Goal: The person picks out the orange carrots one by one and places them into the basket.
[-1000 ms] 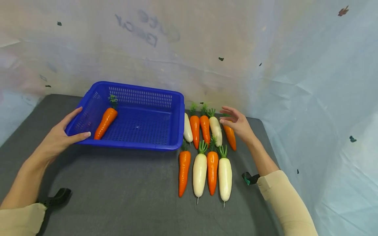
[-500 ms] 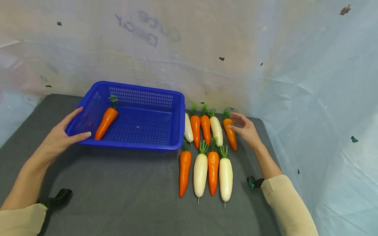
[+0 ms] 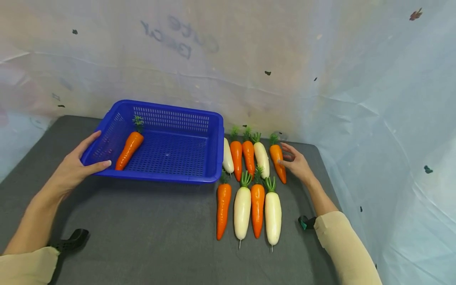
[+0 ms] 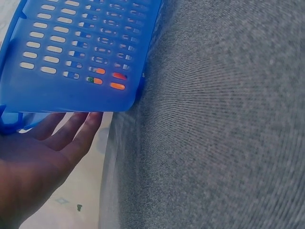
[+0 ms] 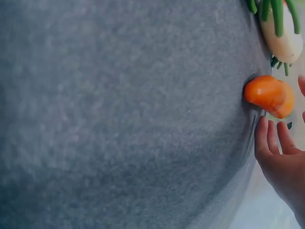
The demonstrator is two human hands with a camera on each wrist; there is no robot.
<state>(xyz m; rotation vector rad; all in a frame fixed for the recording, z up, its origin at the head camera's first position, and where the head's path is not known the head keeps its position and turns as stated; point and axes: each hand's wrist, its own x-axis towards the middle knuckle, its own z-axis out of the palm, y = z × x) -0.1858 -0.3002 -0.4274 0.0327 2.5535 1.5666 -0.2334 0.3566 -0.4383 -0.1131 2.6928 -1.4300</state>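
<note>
My left hand [image 3: 76, 164] grips the left end of a blue plastic basket [image 3: 160, 177], thumb along the near rim and fingers at the outer side. In the left wrist view the fingers pass behind the basket's corner. One orange carrot [image 3: 130, 149] with a green top lies inside, toward the left. My right hand [image 3: 296, 162] is at the right side of another carrot [image 3: 278, 162] on the table, thumb overlapping it in the head view. The right wrist view shows that carrot [image 5: 267, 94] end-on, with the fingers extended close beside it.
Several carrots [image 3: 223, 211] and white radishes [image 3: 242, 212] lie in two rows on the dark grey table [image 3: 149, 233], right of the basket. The basket's right end partly covers one white radish [image 3: 228, 158]. A pale plastic sheet [image 3: 231, 91] hangs behind and at right.
My right hand has moved from above the rightmost carrot to its right side, then lower and nearer along it. The left hand and basket have kept their place.
</note>
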